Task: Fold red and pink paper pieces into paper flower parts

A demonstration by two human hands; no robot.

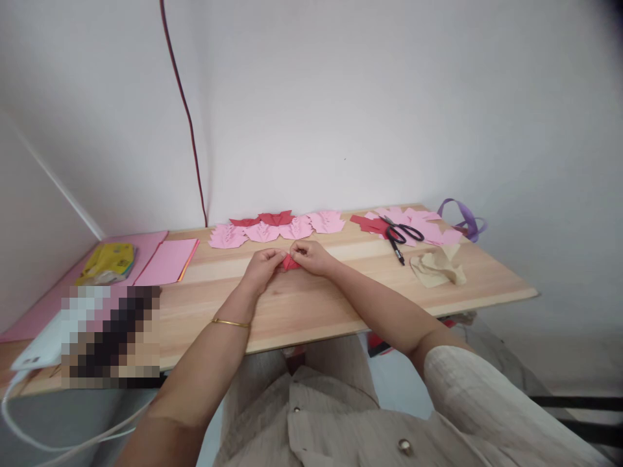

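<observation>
Red folded paper (291, 263): located at the centre of the frame, just above the near part of the wooden tabletop (331, 311); whether it touches the wood cannot be determined. The left hand (265, 267) has thumb and forefinger closed on its left edge. The right hand (311, 257) has its fingers bent and pinched on the upper right of the same paper.

Completed, in this assessment: four pink folded pieces (263, 231) in a row at upper centre, with red folded pieces (276, 218) behind them, at least two visible.

Outstanding: the held piece is judged part-folded, its creases partly covered by fingers. Flat red paper (370, 224) and pink paper cutouts (428, 224) lie right of centre, under and beside black-handled scissors (413, 231), apparently unfolded. The final count required cannot be established.
</observation>
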